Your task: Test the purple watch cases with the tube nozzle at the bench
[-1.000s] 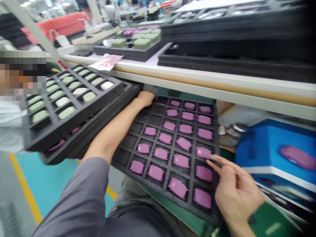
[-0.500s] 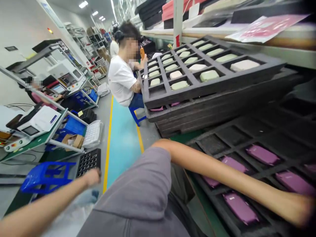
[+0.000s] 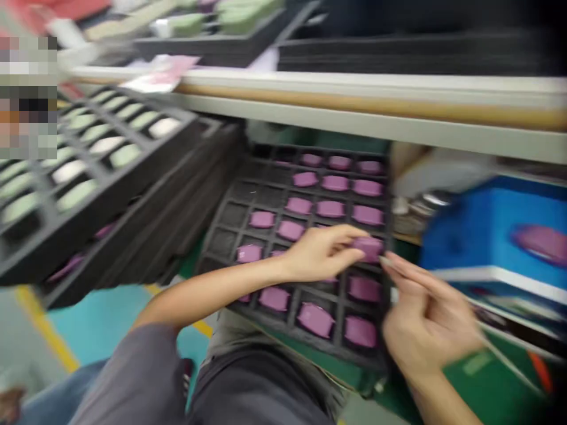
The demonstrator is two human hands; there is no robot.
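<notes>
Head view: L hand (image 3: 321, 254) pinching purple pc (image 3: 371, 250) btwn thumb & fingertips, at far-R col. of blk tray (image 3: 328, 348). R hand (image 3: 427, 324) curled, fingers pinched on thin pale tool (image 3: 509, 361), tip just beside pc. Stacked trays w/ green pcs (image 3: 125, 156) to L; blue box (image 3: 460, 227) to R.

Bright, diffuse light fills the view. Motion blur softens the purple, rounded-rectangular pieces (image 3: 315, 319); the right-hand corners darken.
</notes>
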